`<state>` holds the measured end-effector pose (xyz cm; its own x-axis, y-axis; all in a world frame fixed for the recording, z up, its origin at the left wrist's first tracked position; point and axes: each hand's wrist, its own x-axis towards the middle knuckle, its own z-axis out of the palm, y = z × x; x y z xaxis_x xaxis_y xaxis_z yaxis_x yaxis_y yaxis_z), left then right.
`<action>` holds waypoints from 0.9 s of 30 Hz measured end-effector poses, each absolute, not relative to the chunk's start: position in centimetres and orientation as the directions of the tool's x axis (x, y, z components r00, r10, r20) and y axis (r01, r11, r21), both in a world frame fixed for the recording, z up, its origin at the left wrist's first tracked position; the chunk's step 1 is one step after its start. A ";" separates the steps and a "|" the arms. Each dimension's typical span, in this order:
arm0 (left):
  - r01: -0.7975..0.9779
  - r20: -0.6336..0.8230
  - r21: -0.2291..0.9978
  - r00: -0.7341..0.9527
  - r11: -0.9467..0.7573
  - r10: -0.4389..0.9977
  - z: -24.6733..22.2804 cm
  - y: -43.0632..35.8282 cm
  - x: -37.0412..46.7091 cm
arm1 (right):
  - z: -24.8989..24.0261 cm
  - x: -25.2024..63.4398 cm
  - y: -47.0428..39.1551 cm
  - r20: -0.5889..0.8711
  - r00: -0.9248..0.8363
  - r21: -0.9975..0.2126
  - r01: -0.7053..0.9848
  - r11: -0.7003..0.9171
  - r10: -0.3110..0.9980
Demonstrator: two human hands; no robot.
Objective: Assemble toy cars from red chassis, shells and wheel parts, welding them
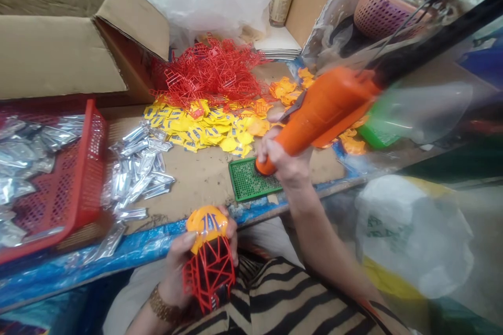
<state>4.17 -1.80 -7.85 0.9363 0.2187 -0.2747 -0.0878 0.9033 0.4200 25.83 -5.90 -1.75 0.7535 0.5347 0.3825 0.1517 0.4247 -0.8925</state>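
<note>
worktable: a cardboard sheet (208, 172) lies on it, with blue covering (157, 243) along the front edge; a cardboard box (47, 52) stands at the far left.
heaps: red lattice frames (216, 70) lie behind yellow pieces (200, 133); silver packets (137, 172) are between these and the red basket (89, 167).
orange and red piece: it is in front of the table edge, close to the person's body; the orange cover (208, 222) sits at the upper end of the red frame (212, 272).
left hand: this hand (175, 269) pinches the piece from two sides, the thumb on one side and fingers on the other.
right hand: this hand (291, 165) is closed around the lower part of the orange power tool (322, 107).
green tray: the tool's dark nose is at the small green tray (233, 183), over tiny bits (251, 178); whether it touches them, one cannot tell.
step: it seems the tool is being used at the tray, while the piece is kept ready.
care: any lifting of the tool would need a straight, calm wrist, and the piece would need a firm but gentle hold.
</note>
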 end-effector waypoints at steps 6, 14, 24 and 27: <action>-0.112 -0.256 0.437 0.936 0.892 0.243 -8.1 -1.9 4.3 | -1.7 25.7 -6.0 0.378 0.746 -0.902 0.162 0.401 0.548; -0.095 -0.245 0.425 0.945 0.900 0.215 -8.0 -1.7 4.3 | -1.7 25.6 -6.0 0.392 0.755 -0.896 0.185 0.404 0.526; -0.102 -0.230 0.371 0.953 0.923 0.198 -7.5 -2.0 4.5 | 1.3 24.1 -7.1 0.391 0.739 -0.832 0.029 0.554 0.549; -0.129 -0.242 0.377 0.942 0.917 0.232 -7.6 -2.3 4.5 | 2.9 22.4 -7.5 0.398 0.708 -0.781 -0.073 0.621 0.584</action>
<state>4.45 -2.28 -7.58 0.9421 0.2321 -0.2418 -0.1291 0.9170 0.3774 22.37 -7.54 2.88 0.7081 0.5835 0.3977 -0.0733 0.6208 -0.7805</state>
